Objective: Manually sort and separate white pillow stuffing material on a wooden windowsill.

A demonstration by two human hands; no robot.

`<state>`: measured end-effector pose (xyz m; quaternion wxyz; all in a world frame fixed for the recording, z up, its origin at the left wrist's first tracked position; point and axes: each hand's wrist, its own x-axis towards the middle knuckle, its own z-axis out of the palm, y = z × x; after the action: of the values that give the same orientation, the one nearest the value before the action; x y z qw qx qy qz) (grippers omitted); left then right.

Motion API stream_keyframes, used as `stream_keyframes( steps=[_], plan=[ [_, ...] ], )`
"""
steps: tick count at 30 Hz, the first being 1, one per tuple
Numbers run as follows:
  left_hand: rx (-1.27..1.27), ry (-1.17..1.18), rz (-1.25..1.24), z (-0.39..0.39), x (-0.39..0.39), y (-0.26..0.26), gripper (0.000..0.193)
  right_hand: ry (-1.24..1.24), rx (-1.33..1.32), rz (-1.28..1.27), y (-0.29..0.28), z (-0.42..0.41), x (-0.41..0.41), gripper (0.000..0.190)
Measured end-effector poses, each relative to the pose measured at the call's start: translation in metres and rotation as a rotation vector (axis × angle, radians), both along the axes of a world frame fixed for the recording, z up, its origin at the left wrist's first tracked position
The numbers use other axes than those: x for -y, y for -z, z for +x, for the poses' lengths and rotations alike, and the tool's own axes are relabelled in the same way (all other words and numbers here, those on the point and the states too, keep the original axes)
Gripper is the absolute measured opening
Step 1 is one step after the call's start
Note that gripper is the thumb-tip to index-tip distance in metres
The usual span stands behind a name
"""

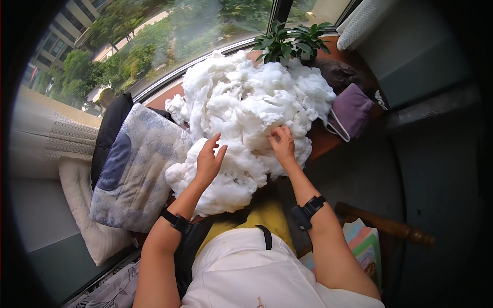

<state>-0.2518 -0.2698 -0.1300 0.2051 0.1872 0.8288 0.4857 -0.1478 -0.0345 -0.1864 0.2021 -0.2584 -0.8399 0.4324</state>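
Note:
A large heap of white fluffy fibre filling (246,104) lies before me on a reddish-brown window ledge (327,148). Over the lower left part of the heap is my left hand (210,158), its thumb and fingers apart with nothing between them. My right hand (283,144) is at the heap's right side, fingers bent towards the thumb; whether a wisp of filling is pinched there I cannot tell. Black straps with small devices are around both forearms.
Left of the heap lies a folded quilted pad (142,165) with a blue patterned cover, beside a white pillow (84,208). Potted plants (289,42) stand by the window. A purple cloth item (350,111) lies right. A turned wooden post (389,225) is at lower right.

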Motion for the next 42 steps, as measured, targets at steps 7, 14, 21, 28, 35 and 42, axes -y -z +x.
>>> stream_keyframes(
  steps=[7, 14, 21, 28, 35, 42],
  plan=[
    [-0.793, 0.102, -0.179, -0.036, -0.103, -0.002, 0.063, -0.204, -0.133, 0.206, -0.034, -0.008, 0.016, 0.016],
    [-0.298, 0.286, -0.57, -0.053, -0.13, 0.006, 0.039, -0.352, -0.163, 0.338, -0.025, 0.006, -0.002, 0.014],
    [-0.424, -0.133, -0.19, -0.087, -0.115, -0.011, 0.011, -0.191, 0.017, 0.299, 0.011, 0.025, -0.05, 0.014],
    [-0.247, -0.126, -0.198, -0.11, -0.099, -0.019, 0.015, -0.214, 0.043, 0.265, 0.017, 0.035, -0.07, 0.013],
    [-0.337, 0.252, -0.367, -0.068, -0.149, 0.015, 0.062, -0.535, -0.039, 0.328, 0.004, 0.03, -0.034, 0.012],
    [-0.051, 0.596, -0.849, -0.04, -0.188, 0.035, 0.071, -0.531, -0.079, 0.34, 0.001, 0.025, -0.034, 0.012]
  ],
)
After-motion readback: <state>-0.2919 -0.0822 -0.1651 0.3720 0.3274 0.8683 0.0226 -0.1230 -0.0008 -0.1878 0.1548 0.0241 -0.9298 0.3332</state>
